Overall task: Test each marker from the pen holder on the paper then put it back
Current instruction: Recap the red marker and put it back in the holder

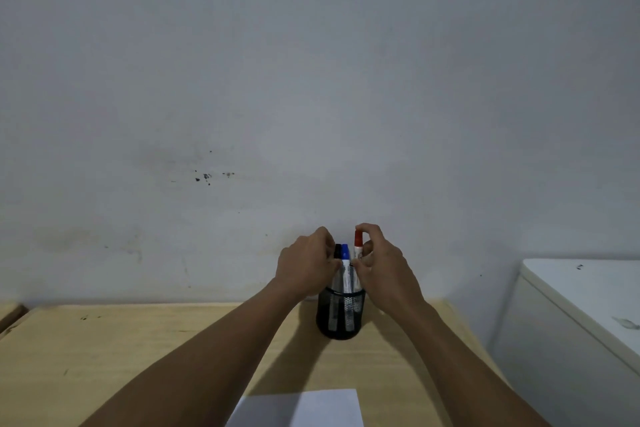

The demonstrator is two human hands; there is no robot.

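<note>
A black mesh pen holder point(340, 317) stands on the wooden table near the wall. A black-capped marker point(337, 251), a blue-capped marker point(345, 253) and a red-capped marker point(358, 240) stick up out of it. The red one sits higher than the other two. My right hand point(382, 263) is closed around the red marker, with the index finger curled over its cap. My left hand point(306, 262) is at the left of the markers, fingers touching the black one; whether it grips it I cannot tell. A white sheet of paper point(304, 407) lies at the table's near edge.
The wooden table point(104, 350) ends against a grey wall point(311, 80). A white cabinet or appliance point(581, 305) stands to the right of the table, slightly higher than it.
</note>
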